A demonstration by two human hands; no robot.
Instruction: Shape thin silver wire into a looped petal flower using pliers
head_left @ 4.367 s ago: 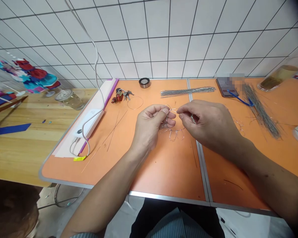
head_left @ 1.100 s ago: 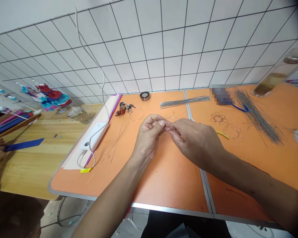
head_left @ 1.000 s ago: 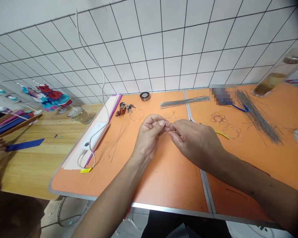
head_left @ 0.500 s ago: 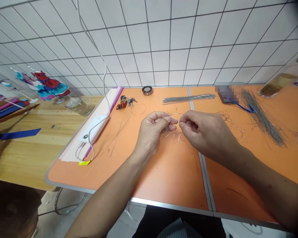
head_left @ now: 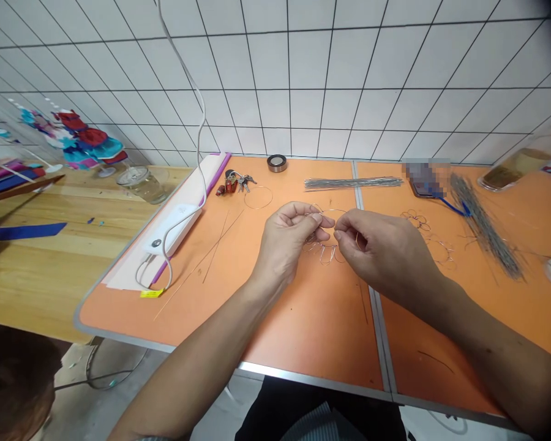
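Over the orange table my left hand [head_left: 290, 236] pinches a thin wire ring with small loops [head_left: 328, 254] hanging along its lower edge. My right hand [head_left: 370, 239] is closed at the ring's right side, thumb and forefinger pressed on the wire. A fine strand spans the gap between the two hands. The fingers hide part of the ring. To the right of my right hand lie looped wire shapes [head_left: 416, 220], and a plain wire hoop [head_left: 258, 197] rests beyond my left hand.
Bundles of straight wire [head_left: 353, 183] and tied wire [head_left: 487, 226] lie behind and to the right. A tape roll [head_left: 276, 163], keys [head_left: 243, 182], a white power strip [head_left: 177, 229] and a drink bottle [head_left: 517, 168] stand around. At left, a person's hand holds blue ribbon [head_left: 27, 231].
The view has shifted slightly. My hands stay in almost the same place on the wire ring, the right fingers a little lower. The blue ribbon at left has moved slightly left.
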